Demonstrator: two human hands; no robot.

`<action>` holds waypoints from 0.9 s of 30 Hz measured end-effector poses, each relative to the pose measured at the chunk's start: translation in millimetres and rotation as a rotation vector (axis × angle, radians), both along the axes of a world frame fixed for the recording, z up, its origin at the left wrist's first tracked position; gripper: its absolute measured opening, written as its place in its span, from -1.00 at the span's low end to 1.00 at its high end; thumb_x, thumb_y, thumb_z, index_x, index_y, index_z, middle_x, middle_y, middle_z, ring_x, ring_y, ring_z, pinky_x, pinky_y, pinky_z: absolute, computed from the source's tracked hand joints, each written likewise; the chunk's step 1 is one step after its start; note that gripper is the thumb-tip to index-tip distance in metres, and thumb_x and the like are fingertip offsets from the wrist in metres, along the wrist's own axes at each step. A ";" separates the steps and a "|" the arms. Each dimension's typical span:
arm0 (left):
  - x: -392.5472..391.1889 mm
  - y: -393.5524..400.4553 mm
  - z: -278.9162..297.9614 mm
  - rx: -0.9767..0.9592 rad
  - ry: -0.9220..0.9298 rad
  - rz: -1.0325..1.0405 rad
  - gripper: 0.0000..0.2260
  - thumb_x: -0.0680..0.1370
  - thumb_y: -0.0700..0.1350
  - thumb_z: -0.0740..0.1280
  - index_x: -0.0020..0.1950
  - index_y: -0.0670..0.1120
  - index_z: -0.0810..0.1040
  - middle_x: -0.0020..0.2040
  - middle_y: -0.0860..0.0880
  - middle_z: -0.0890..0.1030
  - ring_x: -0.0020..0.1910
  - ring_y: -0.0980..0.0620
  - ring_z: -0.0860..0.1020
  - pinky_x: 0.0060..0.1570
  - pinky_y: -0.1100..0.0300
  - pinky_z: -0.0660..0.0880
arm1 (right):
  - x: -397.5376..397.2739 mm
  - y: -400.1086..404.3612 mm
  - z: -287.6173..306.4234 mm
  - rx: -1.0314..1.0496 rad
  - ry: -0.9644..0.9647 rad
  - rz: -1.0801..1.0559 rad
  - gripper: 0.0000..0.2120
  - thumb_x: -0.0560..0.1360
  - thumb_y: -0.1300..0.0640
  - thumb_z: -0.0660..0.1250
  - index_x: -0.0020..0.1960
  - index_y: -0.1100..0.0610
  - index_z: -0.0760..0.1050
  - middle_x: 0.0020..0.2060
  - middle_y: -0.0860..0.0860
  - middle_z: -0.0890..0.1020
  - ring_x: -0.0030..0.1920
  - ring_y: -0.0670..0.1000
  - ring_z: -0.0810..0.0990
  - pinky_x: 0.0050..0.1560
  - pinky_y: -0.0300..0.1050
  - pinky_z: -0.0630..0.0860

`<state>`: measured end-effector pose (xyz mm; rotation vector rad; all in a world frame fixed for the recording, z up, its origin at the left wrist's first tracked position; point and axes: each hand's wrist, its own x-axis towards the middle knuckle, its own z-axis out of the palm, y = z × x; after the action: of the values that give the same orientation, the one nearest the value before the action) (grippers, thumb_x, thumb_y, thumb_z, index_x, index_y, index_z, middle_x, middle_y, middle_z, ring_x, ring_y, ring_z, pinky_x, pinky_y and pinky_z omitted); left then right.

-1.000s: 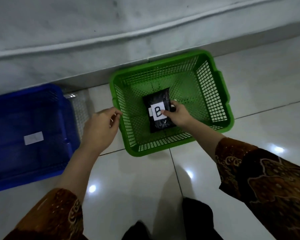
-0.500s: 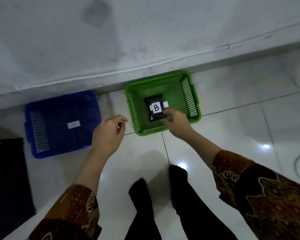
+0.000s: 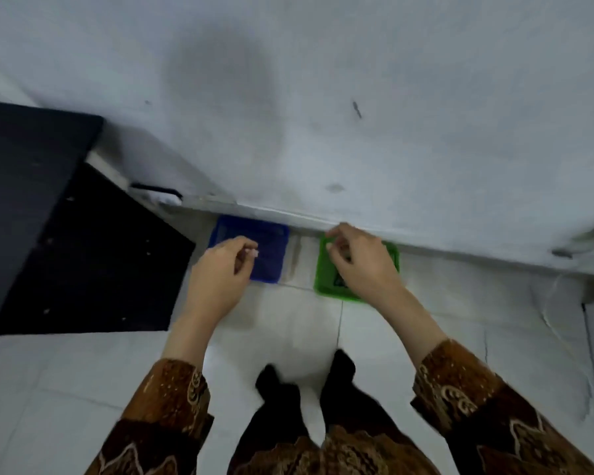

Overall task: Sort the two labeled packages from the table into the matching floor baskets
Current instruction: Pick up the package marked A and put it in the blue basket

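The green basket (image 3: pixel 324 272) stands on the floor by the wall, mostly behind my right hand (image 3: pixel 360 265). A dark corner of the black package (image 3: pixel 339 280) shows inside it; its label is hidden. The blue basket (image 3: pixel 271 248) sits to the left of it, partly behind my left hand (image 3: pixel 220 272). Both hands hang well above the baskets, fingers loosely curled and apart, holding nothing.
A black table (image 3: pixel 21 186) fills the left side, its dark panel reaching the floor beside the blue basket. A pale wall rises behind the baskets. White floor tiles (image 3: pixel 288 323) lie in front, and my dark trouser legs (image 3: pixel 302 399) stand below.
My right hand has let go of the package marked B, which stays in the green basket. The view has risen far above the floor, and the black table has come into sight.
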<state>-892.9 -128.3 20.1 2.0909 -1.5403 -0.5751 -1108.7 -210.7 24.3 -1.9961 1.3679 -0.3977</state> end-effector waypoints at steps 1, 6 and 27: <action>9.2 14.0 13.9 -0.030 0.005 0.050 -0.86 0.54 -0.12 0.27 0.05 -0.06 0.59 -0.15 -0.04 0.64 -0.22 -0.04 0.58 -0.18 -0.04 0.56 | 11.0 5.6 13.9 -0.011 -0.019 0.041 -0.81 0.53 0.11 0.24 0.09 0.13 0.51 -0.05 0.09 0.67 -0.05 0.12 0.62 -0.04 0.02 0.53; 63.9 80.8 61.1 -0.134 0.012 0.281 -0.88 0.55 -0.09 0.27 0.01 0.02 0.59 -0.28 0.16 0.55 -0.27 0.13 0.55 -0.23 0.11 0.52 | 87.7 39.3 57.8 -0.050 -0.107 0.236 -0.85 0.54 0.07 0.23 0.05 0.06 0.52 -0.17 -0.07 0.62 -0.14 -0.02 0.59 -0.04 -0.02 0.55; 453.9 378.5 78.4 -0.175 -0.112 0.682 -0.84 0.56 -0.06 0.25 0.07 0.00 0.59 -0.12 0.07 0.64 -0.18 0.16 0.55 -0.24 0.31 0.47 | 536.5 252.5 61.4 -0.063 -0.214 0.615 -0.89 0.52 -0.01 0.25 0.02 -0.07 0.51 -0.15 -0.18 0.61 -0.11 -0.23 0.57 -0.11 -0.29 0.53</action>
<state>-439.0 250.2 98.5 2.3409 -0.7940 -0.0705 -572.2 41.8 85.7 -2.2247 0.5711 -0.3528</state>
